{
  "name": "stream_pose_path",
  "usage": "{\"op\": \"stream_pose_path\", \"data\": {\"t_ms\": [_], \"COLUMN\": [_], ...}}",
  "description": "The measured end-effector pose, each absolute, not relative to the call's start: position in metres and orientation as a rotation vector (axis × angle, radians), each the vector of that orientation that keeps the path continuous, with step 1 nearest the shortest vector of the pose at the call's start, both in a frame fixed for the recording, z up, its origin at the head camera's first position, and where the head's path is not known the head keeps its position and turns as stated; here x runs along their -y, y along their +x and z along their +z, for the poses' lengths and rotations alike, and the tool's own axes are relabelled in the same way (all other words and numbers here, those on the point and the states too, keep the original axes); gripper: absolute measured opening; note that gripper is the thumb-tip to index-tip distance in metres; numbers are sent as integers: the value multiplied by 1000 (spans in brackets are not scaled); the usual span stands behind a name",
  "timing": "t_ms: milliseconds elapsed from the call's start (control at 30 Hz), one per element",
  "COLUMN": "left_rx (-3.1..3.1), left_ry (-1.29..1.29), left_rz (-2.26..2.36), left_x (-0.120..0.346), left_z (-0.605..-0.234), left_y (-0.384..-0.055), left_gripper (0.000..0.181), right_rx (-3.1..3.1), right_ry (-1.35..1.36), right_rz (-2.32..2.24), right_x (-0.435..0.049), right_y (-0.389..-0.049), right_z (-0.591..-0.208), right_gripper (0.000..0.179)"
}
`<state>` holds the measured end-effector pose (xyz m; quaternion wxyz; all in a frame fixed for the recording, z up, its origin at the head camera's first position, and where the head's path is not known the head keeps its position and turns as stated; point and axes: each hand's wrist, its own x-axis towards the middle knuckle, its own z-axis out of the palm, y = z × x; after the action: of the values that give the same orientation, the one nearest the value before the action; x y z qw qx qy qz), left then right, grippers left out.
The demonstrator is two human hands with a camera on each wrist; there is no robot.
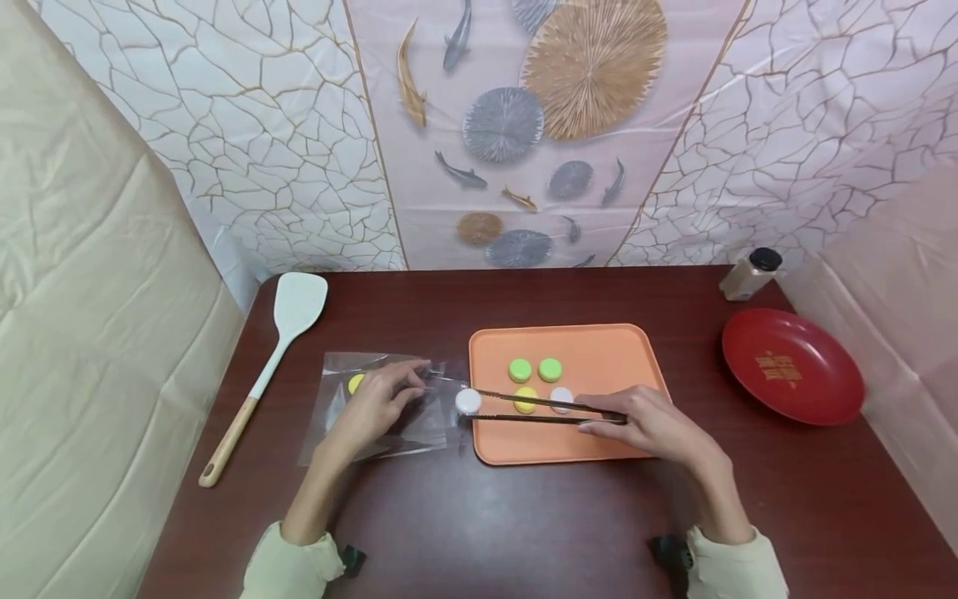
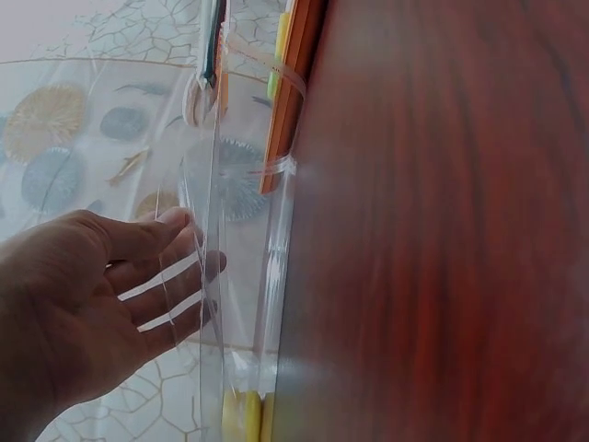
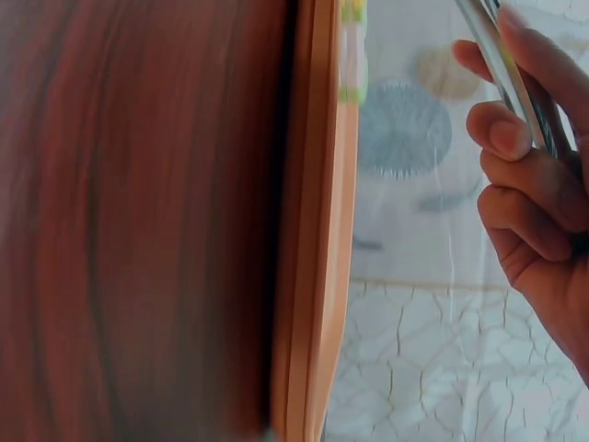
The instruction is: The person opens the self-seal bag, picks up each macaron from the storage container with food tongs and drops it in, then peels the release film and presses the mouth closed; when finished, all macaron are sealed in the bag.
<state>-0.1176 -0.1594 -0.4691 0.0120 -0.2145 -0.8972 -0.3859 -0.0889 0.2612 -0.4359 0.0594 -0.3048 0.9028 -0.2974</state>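
A clear plastic bag (image 1: pixel 427 424) lies on the table, with a yellow macaron (image 1: pixel 356 383) inside its far left part. My left hand (image 1: pixel 377 403) pinches the bag's upper film near its mouth; in the left wrist view the thumb and fingers (image 2: pixel 175 221) meet at the film. In my right hand (image 1: pixel 644 420) is a pair of dark metal tongs (image 1: pixel 539 419). Between the tong tips sits a white macaron (image 1: pixel 468 402), beside the bag's mouth at the tray's left rim. The orange tray (image 1: pixel 584 449) carries green macarons (image 1: pixel 520 370), a yellow one (image 1: pixel 526 399) and another white one (image 1: pixel 561 398).
A white spatula (image 1: pixel 298 306) with a wooden handle lies along the left table edge. To the right of the tray is a red plate (image 1: pixel 793 366), and a black-capped jar (image 1: pixel 751 274) stands at the back right corner. Patterned cloth (image 1: pixel 292 125) hangs behind the table.
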Motion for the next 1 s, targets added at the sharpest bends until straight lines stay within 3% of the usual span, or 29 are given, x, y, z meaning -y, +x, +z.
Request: {"op": "stream_pose_path", "data": {"t_ms": [533,1000], "left_rx": [2710,2725], "left_ry": [-871,-829], "left_rz": [-1202,-1225], "left_x": [171,174], "left_z": [-475,-466], "left_y": [-120,-117], "left_gripper": [9,10], "right_rx": [-2705,-2709], "right_ry": [-1066,-1159], "right_rz": [-813,-763], "right_x": [-227,-163], "right_y": [-108,-120], "right_z": [-444,-449], "right_gripper": [30,31]}}
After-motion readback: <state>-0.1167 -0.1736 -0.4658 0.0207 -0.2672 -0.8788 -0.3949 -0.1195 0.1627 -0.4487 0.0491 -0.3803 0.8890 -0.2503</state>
